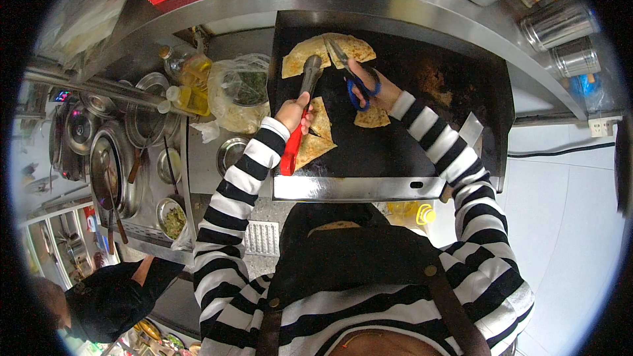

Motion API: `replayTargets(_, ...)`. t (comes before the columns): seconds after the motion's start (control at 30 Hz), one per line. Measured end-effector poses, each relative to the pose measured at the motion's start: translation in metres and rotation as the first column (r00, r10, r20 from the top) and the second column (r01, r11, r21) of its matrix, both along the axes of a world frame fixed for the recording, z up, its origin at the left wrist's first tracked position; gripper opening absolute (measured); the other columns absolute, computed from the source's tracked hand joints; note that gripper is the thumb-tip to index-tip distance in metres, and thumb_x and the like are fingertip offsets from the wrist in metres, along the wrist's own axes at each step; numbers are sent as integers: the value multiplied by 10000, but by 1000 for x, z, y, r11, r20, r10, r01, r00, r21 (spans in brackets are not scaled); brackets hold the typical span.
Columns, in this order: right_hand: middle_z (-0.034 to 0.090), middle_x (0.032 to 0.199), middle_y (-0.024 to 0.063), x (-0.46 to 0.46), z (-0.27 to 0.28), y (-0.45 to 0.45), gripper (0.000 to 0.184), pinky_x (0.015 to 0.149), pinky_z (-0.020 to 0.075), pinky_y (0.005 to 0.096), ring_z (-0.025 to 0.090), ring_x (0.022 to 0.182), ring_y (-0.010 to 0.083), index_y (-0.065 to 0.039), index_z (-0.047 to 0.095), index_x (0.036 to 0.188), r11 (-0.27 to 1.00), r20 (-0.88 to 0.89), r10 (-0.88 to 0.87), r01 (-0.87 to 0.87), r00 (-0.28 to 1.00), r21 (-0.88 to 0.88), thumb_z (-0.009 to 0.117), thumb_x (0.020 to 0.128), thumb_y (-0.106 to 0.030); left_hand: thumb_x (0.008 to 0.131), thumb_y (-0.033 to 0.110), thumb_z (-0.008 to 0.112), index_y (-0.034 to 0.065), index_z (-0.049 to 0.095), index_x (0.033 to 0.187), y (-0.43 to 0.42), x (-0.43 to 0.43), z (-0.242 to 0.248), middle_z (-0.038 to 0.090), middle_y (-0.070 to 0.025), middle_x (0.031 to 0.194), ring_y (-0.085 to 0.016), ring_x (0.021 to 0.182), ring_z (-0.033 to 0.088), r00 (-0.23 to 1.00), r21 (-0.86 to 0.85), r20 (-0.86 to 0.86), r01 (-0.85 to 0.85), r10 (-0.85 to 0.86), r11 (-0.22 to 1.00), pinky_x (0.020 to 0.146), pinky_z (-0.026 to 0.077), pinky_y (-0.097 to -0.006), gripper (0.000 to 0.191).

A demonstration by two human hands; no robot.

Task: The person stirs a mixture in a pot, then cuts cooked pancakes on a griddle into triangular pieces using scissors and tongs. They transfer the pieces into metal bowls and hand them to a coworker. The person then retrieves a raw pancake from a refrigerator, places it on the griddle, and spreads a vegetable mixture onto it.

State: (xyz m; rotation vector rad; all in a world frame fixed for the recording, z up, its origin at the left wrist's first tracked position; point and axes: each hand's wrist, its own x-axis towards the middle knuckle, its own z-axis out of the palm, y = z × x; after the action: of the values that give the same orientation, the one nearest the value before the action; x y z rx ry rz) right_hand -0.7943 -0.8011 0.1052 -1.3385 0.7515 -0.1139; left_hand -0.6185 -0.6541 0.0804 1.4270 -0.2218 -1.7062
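Note:
My left hand (295, 112) grips red-handled tongs (293, 151), whose metal end rests at a half-round of browned flatbread (302, 57) near the back of the black griddle (415, 153). In my right hand (371, 88) are blue-handled scissors (338, 52); their blades lie at the slit that parts this flatbread from a second piece (353, 49). Under my left hand lie cut wedges of flatbread (316, 146), partly hidden by the tongs. One more wedge (372, 117) sits just below my right hand.
A scraper (471, 130) lies at the griddle's right edge. Left of the griddle stand a plastic bag with a container of greens (246, 88), oil bottles (190, 100) and a metal bowl (232, 154). Metal canisters (559, 27) line the upper right shelf. A co-worker in black (118, 296) is at lower left.

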Motion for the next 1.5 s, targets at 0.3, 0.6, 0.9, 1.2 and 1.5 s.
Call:
replayTargets(0.3,562,713,80,-21,11,8,704,521,506,314,573,557,185,-114,454,1031,935,-75,10,17,997,353,495,700,-734,899,461,448,84,439,774,4,1,-3,395,8,560,-101,405,345,1000,-17,-14,5,-5,1000,374,320,-265,398)
replayTargets(0.6,541,664,58,23,-4,-26,705,462,422,248,533,533,136,-107,506,905,979,-123,86,-61,989,195,407,710,-777,879,503,461,105,441,815,7,-2,-2,391,35,586,-56,401,325,994,-2,-109,-10,10,1000,361,291,-221,404)
replayTargets(0.9,481,489,0,-11,15,-10,550,365,300,198,438,399,80,-102,520,720,997,135,-45,36,990,71,425,827,-633,836,596,450,110,480,776,10,-11,-3,441,20,589,-64,403,372,998,-1,-54,-21,21,1000,371,328,-221,490)
replayTargets(1.2,494,588,-13,-45,-8,51,552,393,371,150,447,464,49,-54,532,940,715,156,-407,208,900,668,487,818,-591,788,699,395,91,511,781,39,-30,28,476,-7,586,-118,431,438,919,120,-388,132,-76,984,414,372,-250,619)
replayTargets(1.5,456,560,-18,-43,-16,40,647,406,338,178,420,470,66,-18,469,987,728,305,-417,114,856,676,382,837,-642,844,631,370,64,501,788,-45,-21,6,454,-12,573,-95,400,412,990,61,-98,111,-104,992,367,368,-238,585)
